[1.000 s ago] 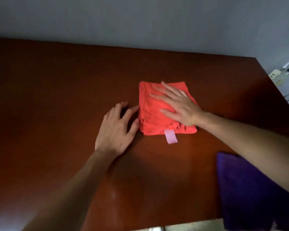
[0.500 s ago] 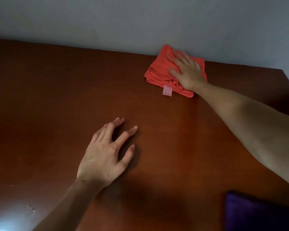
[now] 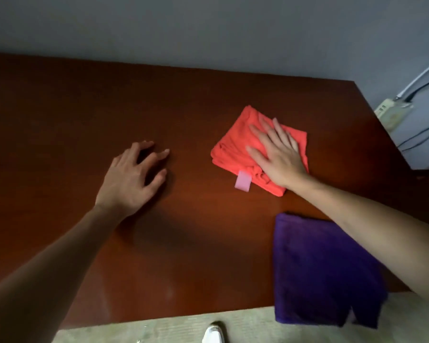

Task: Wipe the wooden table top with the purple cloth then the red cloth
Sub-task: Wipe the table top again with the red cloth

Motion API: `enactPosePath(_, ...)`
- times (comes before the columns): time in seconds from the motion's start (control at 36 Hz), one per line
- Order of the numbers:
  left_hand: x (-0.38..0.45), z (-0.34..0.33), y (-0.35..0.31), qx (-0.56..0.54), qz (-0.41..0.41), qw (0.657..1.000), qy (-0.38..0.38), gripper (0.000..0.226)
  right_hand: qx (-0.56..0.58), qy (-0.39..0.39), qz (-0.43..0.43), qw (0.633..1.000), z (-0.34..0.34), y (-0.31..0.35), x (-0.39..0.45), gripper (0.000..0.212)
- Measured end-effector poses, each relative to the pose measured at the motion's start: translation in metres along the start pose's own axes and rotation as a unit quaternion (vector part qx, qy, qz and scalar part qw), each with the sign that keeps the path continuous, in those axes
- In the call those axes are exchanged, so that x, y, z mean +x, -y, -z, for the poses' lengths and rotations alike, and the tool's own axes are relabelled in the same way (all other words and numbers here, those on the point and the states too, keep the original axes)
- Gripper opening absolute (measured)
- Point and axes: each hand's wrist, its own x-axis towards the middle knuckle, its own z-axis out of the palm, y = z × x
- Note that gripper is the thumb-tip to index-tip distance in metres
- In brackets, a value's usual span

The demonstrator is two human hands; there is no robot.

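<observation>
Right of centre on the dark wooden surface (image 3: 208,243), our right hand (image 3: 279,157) presses flat, fingers straight, on the soft folded red cloth (image 3: 235,144), which bunches easily, so we keep palm pressure central.

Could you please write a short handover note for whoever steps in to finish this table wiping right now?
Right hand: flat, fingers straight, pressing the folded red cloth on the wooden table top, right of centre.
Left hand: holds nothing, fingertips resting on bare wood left of the red cloth.
Purple cloth: set aside at the near right, hanging over the table's front edge, under the right forearm.
Done, apparently: the purple pass, judging by the cloth laid aside.
Left: finish wiping with the red cloth; how much is covered cannot be told.
</observation>
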Motion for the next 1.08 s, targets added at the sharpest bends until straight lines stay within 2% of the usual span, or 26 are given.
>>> enactPosePath(0.17,-0.001,-0.006,-0.024,0.038,0.033,0.998,-0.031,0.058,-0.018,0.016,0.048,0.999,0.008,-0.025,-0.055,0.071)
enactPosePath(0.25,0.006,-0.018,-0.055,0.030,-0.003,0.998,-0.053,0.050,-0.012,0.012,0.063,0.998,0.008,-0.028,-0.054,0.070)
enactPosePath(0.33,0.024,-0.033,-0.094,-0.014,-0.045,0.996,-0.080,0.043,-0.008,0.016,0.113,0.993,0.012,-0.038,-0.043,0.065)
enactPosePath(0.44,0.053,-0.049,-0.138,-0.090,-0.015,0.991,-0.093,0.041,-0.003,0.036,0.187,0.982,0.020,-0.066,-0.005,0.061)
enactPosePath(0.53,0.073,-0.061,-0.156,-0.125,-0.010,0.989,-0.084,0.044,-0.012,0.046,0.203,0.978,0.020,-0.087,0.034,0.060)
enactPosePath(0.64,0.087,-0.072,-0.164,-0.088,-0.005,0.994,-0.067,0.051,-0.009,0.043,0.183,0.982,0.022,-0.115,0.096,0.061)
enactPosePath(0.83,0.088,-0.075,-0.163,-0.012,-0.022,0.999,-0.027,0.050,-0.004,0.057,0.145,0.988,0.032,-0.144,0.182,0.071)
enactPosePath(0.97,0.088,-0.073,-0.163,-0.004,-0.015,1.000,-0.018,0.052,0.000,0.050,0.111,0.993,0.034,-0.147,0.203,0.076)
enactPosePath(1.08,0.088,-0.073,-0.163,-0.002,-0.015,1.000,-0.023,0.051,0.003,0.021,0.054,0.998,0.029,-0.143,0.193,0.069)
